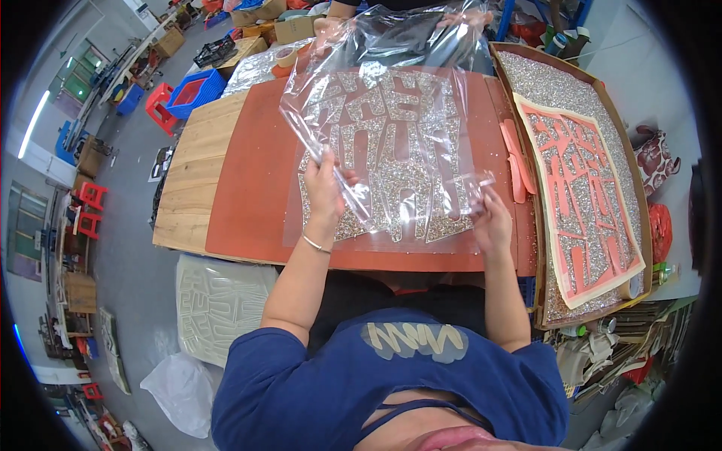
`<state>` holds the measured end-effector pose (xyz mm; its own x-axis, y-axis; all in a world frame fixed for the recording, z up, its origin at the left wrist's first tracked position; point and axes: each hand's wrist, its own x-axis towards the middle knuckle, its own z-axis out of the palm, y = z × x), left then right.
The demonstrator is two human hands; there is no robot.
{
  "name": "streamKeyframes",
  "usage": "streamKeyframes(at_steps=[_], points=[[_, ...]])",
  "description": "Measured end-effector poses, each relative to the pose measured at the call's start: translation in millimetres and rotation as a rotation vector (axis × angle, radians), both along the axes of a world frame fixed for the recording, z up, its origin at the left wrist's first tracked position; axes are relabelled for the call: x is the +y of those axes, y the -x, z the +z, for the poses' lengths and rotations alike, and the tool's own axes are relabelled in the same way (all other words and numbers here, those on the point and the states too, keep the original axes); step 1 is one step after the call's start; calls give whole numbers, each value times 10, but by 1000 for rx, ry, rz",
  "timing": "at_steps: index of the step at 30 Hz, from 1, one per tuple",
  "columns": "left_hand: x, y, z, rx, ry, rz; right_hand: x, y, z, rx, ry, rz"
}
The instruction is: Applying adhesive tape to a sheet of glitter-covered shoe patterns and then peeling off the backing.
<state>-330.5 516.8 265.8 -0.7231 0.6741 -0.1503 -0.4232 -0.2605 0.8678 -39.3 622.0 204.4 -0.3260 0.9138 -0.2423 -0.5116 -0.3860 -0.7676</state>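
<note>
Between my two hands, a clear plastic sheet [391, 113] is lifting off the glittery cut-out letters [391, 173]. My left hand [325, 189] is pinching its edge, fingers clamped together; my right hand [492, 222] is gripping the other corner the same way. Under my fingers, a red mat [256, 173] is covering the wooden table [192, 173]. Right of my right hand, a glitter-filled tray [594, 98] is lying.

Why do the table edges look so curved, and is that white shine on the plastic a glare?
In the head view, the fisheye lens bends the wooden table edges near the rim and leaves black corners. The clear plastic sheet, held by the left hand and right hand, reflects overhead light as white streaks. The centre looks sharp.
</note>
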Motion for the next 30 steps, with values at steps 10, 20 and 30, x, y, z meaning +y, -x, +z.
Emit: streamKeyframes(at_steps=[10,20,30], points=[[-363,353,-832,164,216,134,-958,-405,176,119,-234,40],[-572,253,-668,700,535,204,-1087,-422,155,303,-121,101],[-799,174,-608,825,673,303,-1137,-385,31,-129,-155,43]])
